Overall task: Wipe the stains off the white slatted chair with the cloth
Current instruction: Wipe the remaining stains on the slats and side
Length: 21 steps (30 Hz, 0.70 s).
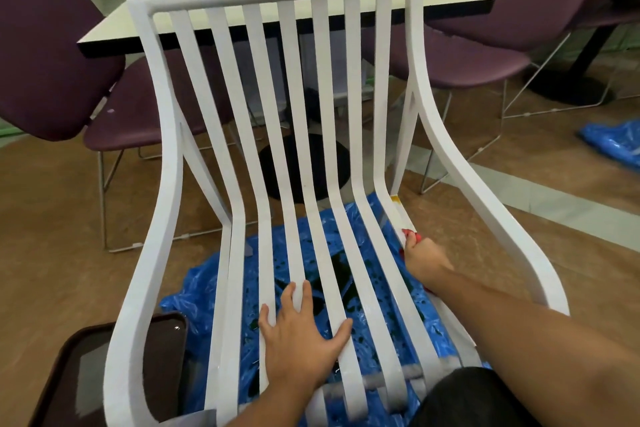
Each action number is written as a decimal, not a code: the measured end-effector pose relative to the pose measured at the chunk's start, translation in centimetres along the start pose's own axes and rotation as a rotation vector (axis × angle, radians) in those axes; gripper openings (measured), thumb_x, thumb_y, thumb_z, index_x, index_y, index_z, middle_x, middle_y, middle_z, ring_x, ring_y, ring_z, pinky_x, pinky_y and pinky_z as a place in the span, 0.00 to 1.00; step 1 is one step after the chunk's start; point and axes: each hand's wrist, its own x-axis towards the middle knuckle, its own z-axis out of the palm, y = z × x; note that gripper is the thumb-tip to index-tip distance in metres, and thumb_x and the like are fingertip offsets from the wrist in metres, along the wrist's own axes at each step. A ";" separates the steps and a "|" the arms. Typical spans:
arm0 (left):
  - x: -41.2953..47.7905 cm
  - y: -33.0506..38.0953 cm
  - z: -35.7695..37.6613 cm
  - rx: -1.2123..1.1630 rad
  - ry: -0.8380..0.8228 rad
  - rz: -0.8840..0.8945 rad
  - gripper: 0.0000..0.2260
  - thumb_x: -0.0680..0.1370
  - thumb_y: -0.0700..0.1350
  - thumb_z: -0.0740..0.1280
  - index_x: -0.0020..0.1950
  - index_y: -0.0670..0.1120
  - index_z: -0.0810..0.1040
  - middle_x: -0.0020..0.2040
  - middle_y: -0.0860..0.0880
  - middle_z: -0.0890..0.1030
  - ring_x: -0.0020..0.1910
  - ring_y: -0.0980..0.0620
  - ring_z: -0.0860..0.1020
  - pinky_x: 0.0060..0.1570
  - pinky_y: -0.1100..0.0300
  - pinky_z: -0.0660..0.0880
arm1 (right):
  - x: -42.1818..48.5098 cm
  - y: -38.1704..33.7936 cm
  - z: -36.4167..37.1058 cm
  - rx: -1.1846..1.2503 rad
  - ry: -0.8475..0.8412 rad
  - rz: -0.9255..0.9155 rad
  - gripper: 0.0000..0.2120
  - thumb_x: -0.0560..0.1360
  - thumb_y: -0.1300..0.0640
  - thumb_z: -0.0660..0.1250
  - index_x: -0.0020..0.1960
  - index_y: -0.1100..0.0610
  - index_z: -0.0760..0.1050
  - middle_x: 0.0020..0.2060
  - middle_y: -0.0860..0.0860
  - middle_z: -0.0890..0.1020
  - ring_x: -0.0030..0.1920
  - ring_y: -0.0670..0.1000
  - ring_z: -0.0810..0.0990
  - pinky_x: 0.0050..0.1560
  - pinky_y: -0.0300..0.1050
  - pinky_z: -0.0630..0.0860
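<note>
Bracing my left hand [300, 336] flat, fingers spread, on the white slatted chair [304, 156] seat, my right hand [424, 258] pinches a red cloth [410, 236] against the rightmost slat.

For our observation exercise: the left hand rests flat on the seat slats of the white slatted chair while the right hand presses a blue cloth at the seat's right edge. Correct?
Not quite. The head view shows a red cloth, not blue, under the right hand. The left hand does rest flat on the white slatted chair.
</note>
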 end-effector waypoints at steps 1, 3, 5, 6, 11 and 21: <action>0.1 -0.1 0.0 -0.001 -0.001 0.001 0.47 0.70 0.81 0.46 0.82 0.57 0.48 0.82 0.52 0.51 0.80 0.54 0.52 0.78 0.42 0.39 | -0.1 -0.1 0.1 0.020 0.030 0.001 0.26 0.83 0.43 0.45 0.57 0.58 0.75 0.44 0.57 0.81 0.44 0.60 0.81 0.46 0.52 0.79; 0.2 -0.1 0.1 -0.001 -0.006 -0.002 0.46 0.70 0.81 0.47 0.82 0.57 0.48 0.82 0.52 0.50 0.81 0.54 0.50 0.78 0.42 0.38 | -0.1 -0.2 0.6 -0.020 0.070 -0.007 0.26 0.83 0.42 0.46 0.55 0.58 0.76 0.44 0.58 0.82 0.45 0.61 0.81 0.48 0.52 0.78; 0.2 0.0 0.1 0.001 -0.007 -0.001 0.46 0.70 0.80 0.47 0.82 0.57 0.47 0.82 0.53 0.49 0.81 0.54 0.49 0.78 0.41 0.38 | -0.3 -0.6 0.5 -0.050 0.142 0.007 0.28 0.83 0.41 0.45 0.47 0.57 0.76 0.37 0.54 0.81 0.38 0.58 0.81 0.45 0.53 0.81; 0.2 -0.1 0.1 -0.003 -0.007 -0.001 0.46 0.70 0.80 0.47 0.82 0.57 0.46 0.82 0.53 0.49 0.81 0.54 0.49 0.78 0.41 0.38 | -0.1 -1.0 0.6 -0.053 0.174 0.000 0.27 0.83 0.39 0.44 0.45 0.56 0.74 0.36 0.53 0.80 0.36 0.57 0.81 0.44 0.54 0.81; 0.5 -0.3 0.3 -0.006 -0.018 -0.006 0.47 0.69 0.81 0.47 0.82 0.58 0.46 0.82 0.53 0.48 0.81 0.54 0.48 0.77 0.41 0.36 | 3.2 -4.0 0.0 -0.028 0.158 -0.068 0.29 0.81 0.39 0.36 0.54 0.55 0.70 0.39 0.52 0.72 0.40 0.58 0.76 0.44 0.56 0.74; 0.8 -0.4 0.7 -0.063 -0.007 -0.015 0.47 0.69 0.81 0.49 0.82 0.59 0.46 0.82 0.55 0.47 0.81 0.54 0.46 0.76 0.42 0.33 | 12.3 -8.1 0.2 0.017 0.056 -0.027 0.26 0.81 0.38 0.45 0.62 0.58 0.66 0.57 0.65 0.78 0.57 0.67 0.78 0.59 0.63 0.75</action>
